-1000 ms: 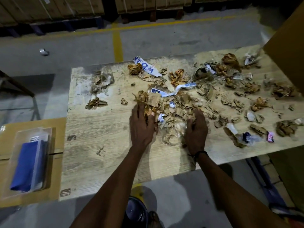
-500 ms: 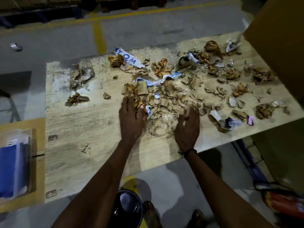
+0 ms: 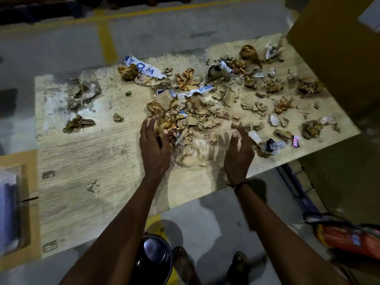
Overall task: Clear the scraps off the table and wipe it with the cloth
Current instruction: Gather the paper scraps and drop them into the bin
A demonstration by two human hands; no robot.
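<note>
I see both hands on the table (image 3: 86, 153), fingers spread, gripping nothing: left hand (image 3: 153, 149) touching the scraps (image 3: 197, 120) pile's 9 o'clock edge, right hand (image 3: 238, 155) at its 4 o'clock (blurred). More scraps scattered toward 2 o'clock. Cloth: can't tell.

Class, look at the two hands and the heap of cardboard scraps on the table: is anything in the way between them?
Nothing visible. The left hand already touches the heap of scraps at its left edge; the right hand hovers open at its right edge, over the table.
</note>
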